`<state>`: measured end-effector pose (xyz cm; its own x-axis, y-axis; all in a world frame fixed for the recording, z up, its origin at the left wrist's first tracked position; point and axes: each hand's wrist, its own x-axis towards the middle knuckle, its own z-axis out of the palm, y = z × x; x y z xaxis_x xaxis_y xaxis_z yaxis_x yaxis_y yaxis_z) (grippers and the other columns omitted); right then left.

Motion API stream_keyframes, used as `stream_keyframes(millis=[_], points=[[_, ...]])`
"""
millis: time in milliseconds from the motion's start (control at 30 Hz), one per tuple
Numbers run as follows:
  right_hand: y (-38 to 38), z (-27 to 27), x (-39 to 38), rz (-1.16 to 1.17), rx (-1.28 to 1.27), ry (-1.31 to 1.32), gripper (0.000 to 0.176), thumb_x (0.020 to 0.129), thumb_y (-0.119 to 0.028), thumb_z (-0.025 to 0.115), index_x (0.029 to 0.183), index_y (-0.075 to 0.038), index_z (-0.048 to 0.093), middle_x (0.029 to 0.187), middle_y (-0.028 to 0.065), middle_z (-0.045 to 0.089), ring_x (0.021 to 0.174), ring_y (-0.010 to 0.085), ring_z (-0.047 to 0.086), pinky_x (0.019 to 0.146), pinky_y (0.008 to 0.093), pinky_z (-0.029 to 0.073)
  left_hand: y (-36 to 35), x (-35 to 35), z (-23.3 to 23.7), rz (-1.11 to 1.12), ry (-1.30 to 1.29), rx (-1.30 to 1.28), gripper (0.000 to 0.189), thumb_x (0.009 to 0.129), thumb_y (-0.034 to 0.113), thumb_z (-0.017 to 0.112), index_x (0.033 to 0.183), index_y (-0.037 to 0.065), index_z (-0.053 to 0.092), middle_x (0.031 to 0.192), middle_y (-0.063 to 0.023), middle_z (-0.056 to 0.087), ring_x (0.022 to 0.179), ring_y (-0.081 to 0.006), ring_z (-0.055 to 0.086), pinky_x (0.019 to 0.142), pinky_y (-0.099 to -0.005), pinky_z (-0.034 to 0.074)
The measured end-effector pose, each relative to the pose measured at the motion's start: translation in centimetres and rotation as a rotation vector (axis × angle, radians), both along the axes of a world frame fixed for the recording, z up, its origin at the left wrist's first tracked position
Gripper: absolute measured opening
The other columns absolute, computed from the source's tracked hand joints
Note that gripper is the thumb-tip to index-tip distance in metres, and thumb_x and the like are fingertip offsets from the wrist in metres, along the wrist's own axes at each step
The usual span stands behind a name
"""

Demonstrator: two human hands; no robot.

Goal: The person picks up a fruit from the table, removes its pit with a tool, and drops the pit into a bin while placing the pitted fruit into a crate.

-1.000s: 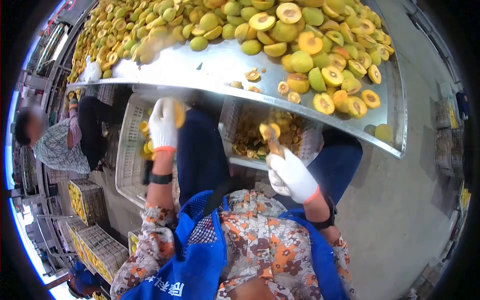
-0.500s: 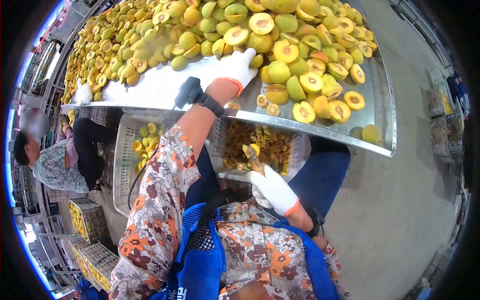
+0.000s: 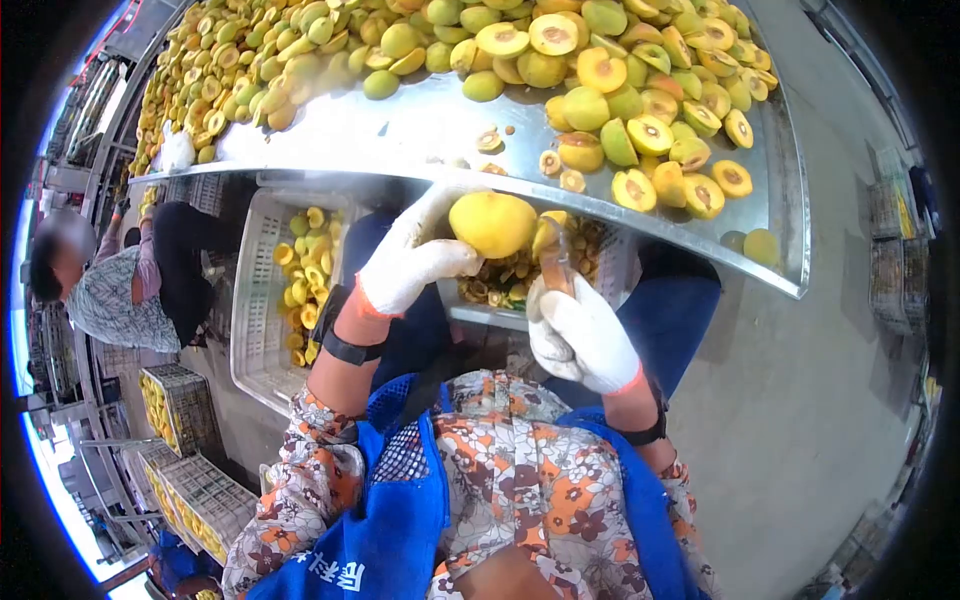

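My left hand point(image 3: 408, 262), in a white glove with an orange cuff, is closed on a yellow peach point(image 3: 493, 224) just below the metal table's front edge. Beside it, my gloved right hand point(image 3: 585, 335) grips a pitting knife point(image 3: 557, 272) by its wooden handle. The knife's metal end points up, and a yellow piece of fruit point(image 3: 545, 234) overlaps it in this view. Both hands are over a crate of pits and scraps point(image 3: 495, 285), which they partly hide.
Halved peaches point(image 3: 400, 40) are heaped on the metal table point(image 3: 340, 135). A white crate point(image 3: 262, 250) with peach halves point(image 3: 305, 270) stands below at left. Another person point(image 3: 130, 295) sits further left, near more fruit-filled crates point(image 3: 180, 410). Stacked crates point(image 3: 895, 255) stand at right.
My left hand has drawn back from the heap with a peach and come down beside my right hand. My right hand has risen slightly to the right with the knife.
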<state>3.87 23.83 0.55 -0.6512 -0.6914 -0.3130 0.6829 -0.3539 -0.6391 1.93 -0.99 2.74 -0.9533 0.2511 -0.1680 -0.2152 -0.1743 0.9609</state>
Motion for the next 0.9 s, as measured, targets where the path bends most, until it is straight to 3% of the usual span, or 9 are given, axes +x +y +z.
stream_keyframes(millis=[167, 267, 333, 367, 500, 567, 733, 800, 900], points=[[-0.7, 0.5, 0.7, 0.01, 0.009, -0.016, 0.021, 0.103, -0.027, 0.06, 0.106, -0.008, 0.05, 0.065, -0.0005, 0.045, 0.045, 0.0065, 0.037, 0.038, 0.0217, 0.029, -1.8, 0.6, -0.9, -0.029, 0.022, 0.045, 0.061, 0.078, 0.005, 0.059, 0.138, 0.006, 0.052, 0.12, -0.0085, 0.061, 0.099, -0.0141, 0.061, 0.08, -0.0277, 0.055], [-1.1, 0.5, 1.2, 0.057, 0.261, 0.072, 0.031, 0.102, -0.026, 0.059, 0.121, -0.003, 0.049, 0.067, -0.0005, 0.052, 0.047, 0.0092, 0.048, 0.042, 0.0246, 0.037, -1.4, 0.9, -1.1, -0.148, 0.08, 0.037, 0.059, 0.078, 0.011, 0.057, 0.137, 0.006, 0.052, 0.117, -0.0089, 0.062, 0.096, -0.0153, 0.062, 0.075, -0.0262, 0.054], [-1.7, -0.2, 1.7, 0.031, 0.507, 0.389, 0.04, 0.101, -0.029, 0.062, 0.124, 0.002, 0.051, 0.071, 0.0081, 0.061, 0.055, 0.0159, 0.06, 0.05, 0.0309, 0.046, 0.2, 1.1, -0.9, 0.042, -0.009, 0.118, 0.066, 0.078, 0.029, 0.06, 0.138, 0.006, 0.051, 0.119, -0.0123, 0.063, 0.086, -0.015, 0.063, 0.063, -0.0239, 0.05], [-2.0, 0.0, 1.7, 0.079, 0.676, 0.484, 0.047, 0.099, -0.032, 0.065, 0.125, 0.005, 0.053, 0.08, 0.0198, 0.067, 0.067, 0.0282, 0.07, 0.058, 0.0382, 0.051, 0.8, 1.5, -0.7, 0.068, -0.047, 0.334, 0.064, 0.085, 0.034, 0.056, 0.142, 0.007, 0.048, 0.119, -0.0152, 0.064, 0.083, -0.0164, 0.064, 0.06, -0.024, 0.049], [-2.9, 0.5, 2.1, 0.058, 0.775, 0.708, 0.048, 0.098, -0.034, 0.066, 0.123, 0.005, 0.053, 0.089, 0.0287, 0.067, 0.079, 0.0431, 0.07, 0.064, 0.0443, 0.053, 2.1, 2.2, -2.4, 0.239, -0.089, 0.239, 0.058, 0.102, 0.049, 0.041, 0.139, 0.005, 0.052, 0.109, -0.0158, 0.068, 0.082, -0.0169, 0.065, 0.058, -0.0236, 0.05], [-2.9, 0.7, 2.1, 0.058, 0.797, 0.739, 0.047, 0.098, -0.035, 0.065, 0.121, 0.004, 0.054, 0.089, 0.0283, 0.067, 0.079, 0.044, 0.07, 0.064, 0.0453, 0.053, 1.5, 2.2, -3.2, 0.055, -0.121, 0.454, 0.066, 0.105, 0.057, 0.035, 0.134, 0.002, 0.056, 0.103, -0.0147, 0.07, 0.079, -0.0179, 0.067, 0.057, -0.0235, 0.051], [-2.8, 1.3, 2.3, 0.046, 0.899, 0.811, 0.036, 0.099, -0.032, 0.063, 0.118, -0.002, 0.057, 0.094, 0.0258, 0.065, 0.079, 0.045, 0.068, 0.065, 0.0481, 0.054, 2.5, 2.0, -3.5, 0.052, -0.204, 0.435, 0.07, 0.104, 0.06, 0.036, 0.126, -0.001, 0.062, 0.099, -0.015, 0.071, 0.083, -0.0194, 0.071, 0.06, -0.0248, 0.055], [-2.2, 0.1, 2.5, 0.05, 0.889, 1.305, 0.029, 0.101, -0.027, 0.058, 0.122, -0.007, 0.057, 0.101, 0.0234, 0.061, 0.079, 0.0423, 0.068, 0.064, 0.0482, 0.055, 2.7, 1.9, -3.7, 0.063, -0.236, 0.431, 0.07, 0.103, 0.06, 0.036, 0.123, -0.001, 0.063, 0.098, -0.0151, 0.072, 0.081, -0.0193, 0.072, 0.057, -0.0241, 0.056], [-2.0, -0.7, 2.7, 0.111, 0.985, 1.504, 0.027, 0.101, -0.024, 0.055, 0.125, -0.011, 0.057, 0.106, 0.0214, 0.057, 0.077, 0.0392, 0.068, 0.063, 0.0478, 0.056, 2.2, 1.9, -3.7, -0.015, -0.282, 0.447, 0.069, 0.103, 0.059, 0.037, 0.12, -0.002, 0.064, 0.096, -0.0151, 0.073, 0.077, -0.0193, 0.072, 0.053, -0.0235, 0.055]])
